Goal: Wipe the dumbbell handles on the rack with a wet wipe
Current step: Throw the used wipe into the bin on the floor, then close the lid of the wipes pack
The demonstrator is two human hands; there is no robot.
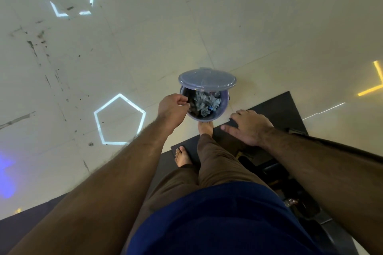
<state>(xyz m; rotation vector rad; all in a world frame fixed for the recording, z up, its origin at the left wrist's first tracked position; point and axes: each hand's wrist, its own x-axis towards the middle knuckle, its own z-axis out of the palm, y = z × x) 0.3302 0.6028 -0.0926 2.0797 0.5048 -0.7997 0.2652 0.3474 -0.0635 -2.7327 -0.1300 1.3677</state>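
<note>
My left hand (173,107) hovers at the left rim of the round grey-blue plastic pedal bin (224,99), fingers loosely curled, holding nothing I can see. Crumpled grey wipes (204,103) lie inside. My right hand (247,127) spreads flat, empty.

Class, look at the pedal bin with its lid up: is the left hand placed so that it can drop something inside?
Probably yes. The left hand is at the near left rim of the bin, whose lid stands tipped up, leaving the mouth open. Crumpled wipes lie inside, below the rim.
</note>
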